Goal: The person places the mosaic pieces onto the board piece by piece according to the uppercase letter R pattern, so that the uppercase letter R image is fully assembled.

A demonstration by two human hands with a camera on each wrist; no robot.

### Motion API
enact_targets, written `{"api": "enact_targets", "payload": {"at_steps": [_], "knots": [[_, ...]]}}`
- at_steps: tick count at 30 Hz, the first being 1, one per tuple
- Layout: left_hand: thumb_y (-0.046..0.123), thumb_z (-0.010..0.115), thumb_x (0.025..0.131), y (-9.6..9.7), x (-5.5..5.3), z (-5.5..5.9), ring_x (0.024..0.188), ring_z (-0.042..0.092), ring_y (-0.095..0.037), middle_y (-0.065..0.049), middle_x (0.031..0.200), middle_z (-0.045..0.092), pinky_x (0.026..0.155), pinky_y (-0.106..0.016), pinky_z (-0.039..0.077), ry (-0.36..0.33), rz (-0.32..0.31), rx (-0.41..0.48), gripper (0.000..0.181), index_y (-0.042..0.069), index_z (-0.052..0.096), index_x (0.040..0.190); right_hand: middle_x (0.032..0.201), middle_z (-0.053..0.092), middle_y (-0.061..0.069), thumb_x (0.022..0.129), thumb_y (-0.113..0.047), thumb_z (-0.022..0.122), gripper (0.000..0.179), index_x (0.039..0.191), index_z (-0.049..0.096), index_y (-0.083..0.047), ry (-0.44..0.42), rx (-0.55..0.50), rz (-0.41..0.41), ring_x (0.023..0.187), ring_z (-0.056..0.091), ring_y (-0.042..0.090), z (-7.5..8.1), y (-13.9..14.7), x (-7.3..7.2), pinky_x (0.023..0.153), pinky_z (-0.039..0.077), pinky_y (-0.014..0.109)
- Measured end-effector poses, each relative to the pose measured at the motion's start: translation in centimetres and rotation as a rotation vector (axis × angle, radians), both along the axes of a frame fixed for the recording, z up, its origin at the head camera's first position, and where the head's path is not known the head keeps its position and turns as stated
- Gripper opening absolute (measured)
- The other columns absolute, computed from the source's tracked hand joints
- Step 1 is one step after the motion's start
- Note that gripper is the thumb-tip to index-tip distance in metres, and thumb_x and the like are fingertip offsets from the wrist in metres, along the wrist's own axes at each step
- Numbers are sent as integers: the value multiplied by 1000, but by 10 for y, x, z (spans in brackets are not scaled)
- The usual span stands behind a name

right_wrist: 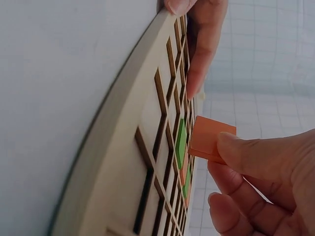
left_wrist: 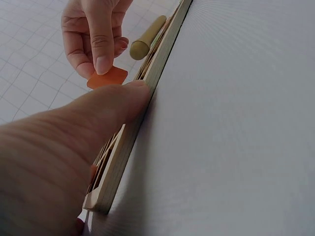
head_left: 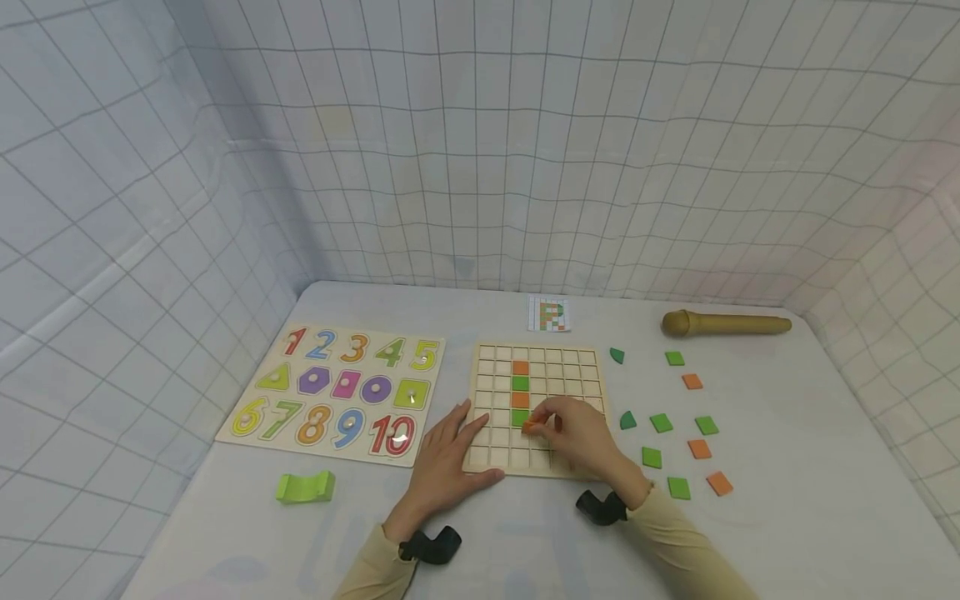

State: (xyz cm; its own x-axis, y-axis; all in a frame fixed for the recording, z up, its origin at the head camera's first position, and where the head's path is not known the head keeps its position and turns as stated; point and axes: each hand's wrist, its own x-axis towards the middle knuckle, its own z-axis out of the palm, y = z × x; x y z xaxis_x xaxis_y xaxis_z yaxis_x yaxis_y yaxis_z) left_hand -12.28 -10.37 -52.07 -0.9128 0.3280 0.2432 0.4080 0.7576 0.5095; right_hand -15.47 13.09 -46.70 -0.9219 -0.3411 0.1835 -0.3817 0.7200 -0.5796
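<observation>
A wooden grid board [head_left: 540,465] lies in front of the person. One of its columns holds orange and green square tiles in turn, with a green tile [head_left: 520,417] lowest. My right hand [head_left: 576,433] pinches an orange square tile [right_wrist: 206,136] between thumb and fingers, close over the board just below that green tile. In the right wrist view the tile is tilted, one edge toward the grid. My left hand [head_left: 448,462] rests on the board's lower left corner with fingers spread, its thumb [left_wrist: 128,96] along the front edge.
Loose green tiles [head_left: 652,457], orange tiles [head_left: 700,449] and two dark green quarter-round pieces [head_left: 627,420] lie to the right. A pattern card [head_left: 549,314] and a wooden stick [head_left: 735,324] lie behind. Left are a number puzzle [head_left: 330,396] and a green curved block [head_left: 305,487].
</observation>
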Motion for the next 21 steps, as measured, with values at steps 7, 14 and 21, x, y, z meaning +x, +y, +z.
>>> {"api": "enact_targets", "payload": {"at_steps": [7,14,21], "knots": [[56,71,75,0,0,0,136,27,-32,-12,152,27,105,-52,24,-16,-5,6,81,15,48,140,72,57,-19,81,-26,77,7,79,70,-26,-41,27,29,56,44,4,-2,-9,0,50,38,24],[55,72,75,0,1,-1,134,29,-33,-13,150,29,103,-53,26,24,-11,29,79,15,49,139,75,59,-17,82,-23,75,5,79,71,-23,-39,43,71,62,46,4,-5,-12,0,53,40,24],[56,71,75,-1,1,-2,132,31,-35,-14,149,31,101,-54,28,55,-14,30,78,13,51,137,76,59,-17,82,-21,75,4,82,72,-18,-21,59,81,66,47,4,-6,-12,-2,57,42,23]]}}
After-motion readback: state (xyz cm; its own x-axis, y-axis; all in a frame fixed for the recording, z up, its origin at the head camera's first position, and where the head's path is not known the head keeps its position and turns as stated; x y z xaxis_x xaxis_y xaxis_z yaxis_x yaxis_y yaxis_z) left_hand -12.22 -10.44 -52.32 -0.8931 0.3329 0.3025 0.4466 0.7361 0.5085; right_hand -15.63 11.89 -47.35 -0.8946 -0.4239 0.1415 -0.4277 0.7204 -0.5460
